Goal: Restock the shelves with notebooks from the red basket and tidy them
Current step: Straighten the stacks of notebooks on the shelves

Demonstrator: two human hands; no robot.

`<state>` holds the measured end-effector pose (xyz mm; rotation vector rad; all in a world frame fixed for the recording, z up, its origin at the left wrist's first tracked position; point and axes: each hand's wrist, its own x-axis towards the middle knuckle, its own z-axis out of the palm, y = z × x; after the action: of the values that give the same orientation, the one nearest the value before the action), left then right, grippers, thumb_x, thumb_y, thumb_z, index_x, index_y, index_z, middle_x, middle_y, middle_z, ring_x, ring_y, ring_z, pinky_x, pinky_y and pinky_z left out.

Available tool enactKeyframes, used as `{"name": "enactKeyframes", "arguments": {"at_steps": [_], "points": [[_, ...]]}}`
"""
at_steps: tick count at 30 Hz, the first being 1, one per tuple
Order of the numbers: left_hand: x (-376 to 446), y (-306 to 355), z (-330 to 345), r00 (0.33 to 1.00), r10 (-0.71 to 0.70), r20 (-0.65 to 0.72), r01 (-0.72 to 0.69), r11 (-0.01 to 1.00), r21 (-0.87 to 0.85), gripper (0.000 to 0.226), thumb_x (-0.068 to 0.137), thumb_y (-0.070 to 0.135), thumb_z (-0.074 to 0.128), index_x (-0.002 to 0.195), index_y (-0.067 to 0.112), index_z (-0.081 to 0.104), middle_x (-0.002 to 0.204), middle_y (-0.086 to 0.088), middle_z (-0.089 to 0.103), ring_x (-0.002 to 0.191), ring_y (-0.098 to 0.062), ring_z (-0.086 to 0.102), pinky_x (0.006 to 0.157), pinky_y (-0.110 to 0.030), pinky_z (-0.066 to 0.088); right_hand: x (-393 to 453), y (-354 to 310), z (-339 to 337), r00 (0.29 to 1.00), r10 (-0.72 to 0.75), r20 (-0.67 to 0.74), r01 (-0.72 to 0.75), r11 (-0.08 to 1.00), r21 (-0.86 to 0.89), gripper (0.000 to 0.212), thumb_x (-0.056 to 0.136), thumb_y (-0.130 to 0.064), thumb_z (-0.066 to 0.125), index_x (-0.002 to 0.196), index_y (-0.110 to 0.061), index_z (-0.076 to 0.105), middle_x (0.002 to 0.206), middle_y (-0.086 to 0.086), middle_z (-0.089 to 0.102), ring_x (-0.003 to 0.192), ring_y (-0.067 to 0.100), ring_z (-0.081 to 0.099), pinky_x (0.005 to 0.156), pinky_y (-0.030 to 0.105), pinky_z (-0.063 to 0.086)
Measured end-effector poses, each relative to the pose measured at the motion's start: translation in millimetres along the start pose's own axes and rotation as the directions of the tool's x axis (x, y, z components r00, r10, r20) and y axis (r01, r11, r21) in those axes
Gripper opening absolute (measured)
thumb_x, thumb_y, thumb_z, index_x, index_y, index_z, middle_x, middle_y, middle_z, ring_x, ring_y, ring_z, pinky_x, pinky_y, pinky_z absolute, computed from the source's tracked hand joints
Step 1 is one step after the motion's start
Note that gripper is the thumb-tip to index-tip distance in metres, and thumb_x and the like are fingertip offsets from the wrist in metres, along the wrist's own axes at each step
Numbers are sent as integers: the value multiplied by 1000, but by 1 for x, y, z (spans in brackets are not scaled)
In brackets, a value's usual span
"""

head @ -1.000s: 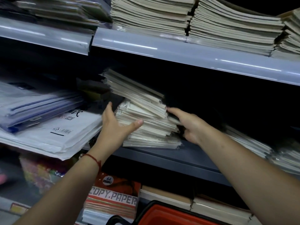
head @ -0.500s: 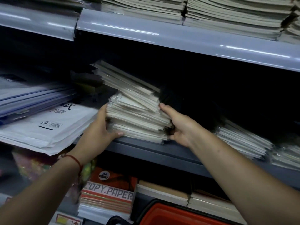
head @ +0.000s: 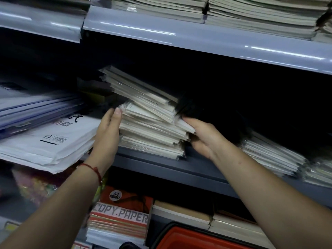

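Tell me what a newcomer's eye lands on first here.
First, the leaning stack of notebooks on the middle shelf, its upper half slid askew to the left. The left hand and right hand flank it, fingers against its sides. Bottom centre, the red basket peeks in.

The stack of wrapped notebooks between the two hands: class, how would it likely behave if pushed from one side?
The notebook stack would probably slide apart rather than move as one: its upper notebooks already sit tilted and fanned. The shiny plastic wrapping suggests slippery layers. The left hand and right hand bracing opposite sides hints it needs squaring from both.
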<state>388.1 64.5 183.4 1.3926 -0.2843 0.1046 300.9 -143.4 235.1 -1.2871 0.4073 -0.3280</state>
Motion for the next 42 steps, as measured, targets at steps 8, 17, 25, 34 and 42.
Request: {"name": "enactKeyframes", "arguments": {"at_steps": [8, 17, 25, 34, 42], "points": [[-23, 1, 17, 997, -28, 78, 16, 988, 150, 97, 76, 87, 29, 156, 34, 16, 162, 7, 25, 145, -17, 28, 110, -43, 27, 12, 1, 10, 1000, -4, 25, 6, 997, -78, 14, 92, -13, 65, 97, -2, 73, 94, 12, 73, 95, 27, 66, 97, 42, 48], [8, 5, -2, 980, -53, 190, 48, 998, 31, 128, 51, 102, 46, 155, 34, 18, 152, -2, 41, 129, -12, 50, 106, -29, 40, 16, 0, 6, 1000, 13, -12, -14, 997, -71, 24, 97, -21, 59, 110, -5, 71, 87, 8, 70, 73, 20, 60, 60, 27, 44], [69, 46, 5, 996, -80, 46, 90, 937, -339, 96, 68, 89, 56, 140, 26, 54, 131, 3, 65, 118, -16, 63, 105, -41, 46, 18, -10, 9, 997, 77, 1, -77, 997, -23, 21, 102, -15, 47, 96, -8, 67, 72, 6, 68, 65, 21, 53, 49, 28, 39], [5, 45, 19, 994, 110, -24, -110, 994, 27, 63, 90, 75, 35, 129, 30, 55, 119, 14, 55, 117, -13, 48, 91, -28, 36, 5, -27, -15, 987, 141, 76, -149, 983, 104, 27, 96, 5, 41, 89, 4, 67, 77, 17, 72, 64, 25, 71, 64, 34, 59], [19, 32, -6, 951, 171, 256, -248, 918, 310, 132, 46, 86, 74, 153, 20, 32, 148, 8, 48, 131, -12, 49, 113, -36, 39, 4, -29, -17, 987, 120, 103, -135, 979, 151, 26, 85, 8, 48, 78, 3, 73, 74, 16, 73, 58, 23, 72, 50, 31, 59]]}}
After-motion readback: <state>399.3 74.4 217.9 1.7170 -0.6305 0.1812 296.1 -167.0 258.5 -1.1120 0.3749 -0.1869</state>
